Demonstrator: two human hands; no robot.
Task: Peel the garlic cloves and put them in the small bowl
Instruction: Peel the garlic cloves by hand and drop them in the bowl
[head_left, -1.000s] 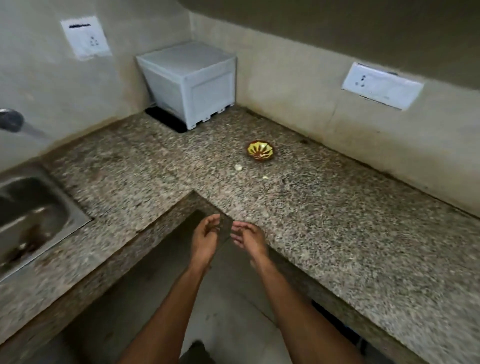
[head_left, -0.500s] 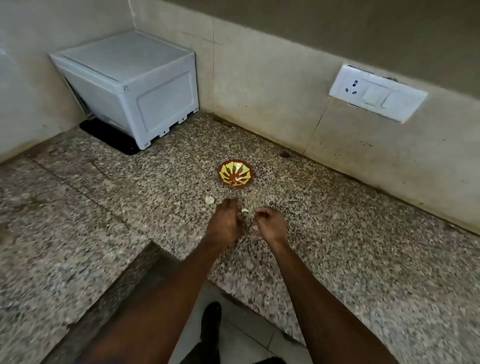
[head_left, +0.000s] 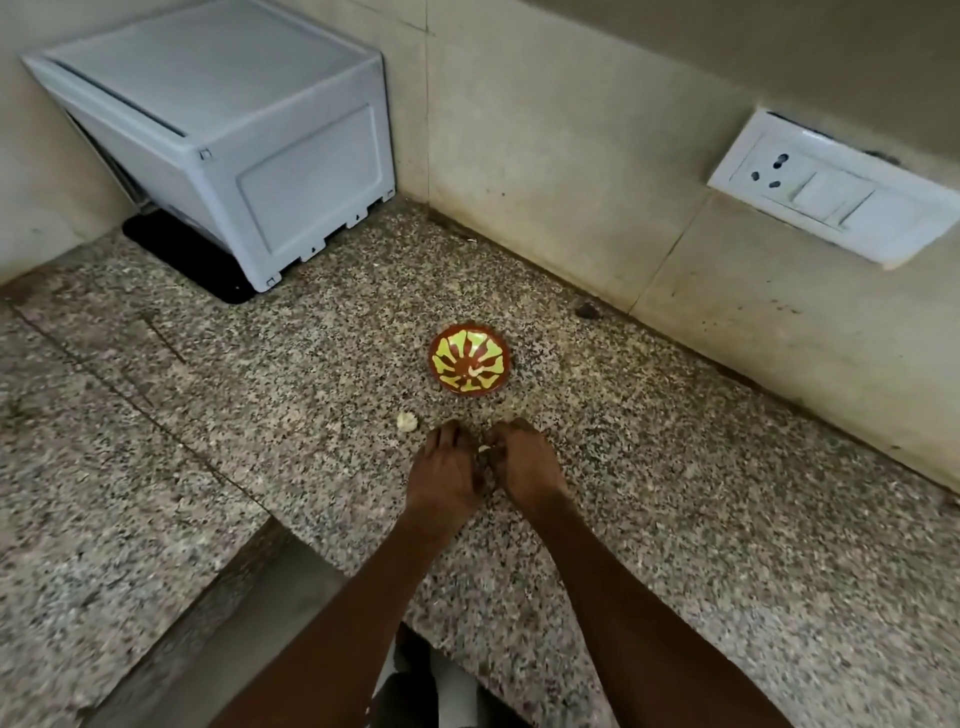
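Two hands met over the granite counter (head_left: 727, 519), just in front of the small bowl (head_left: 470, 362). The left hand (head_left: 447, 475) and the right hand (head_left: 524, 467) had curled fingers, pinching together a pale garlic clove (head_left: 483, 448). Another garlic clove (head_left: 407, 422) lay left of them, near a grey box (head_left: 234, 150).

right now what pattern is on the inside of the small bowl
Yellow-green petal shapes radiating on reddish brown inside the small bowl, seen in the head view.
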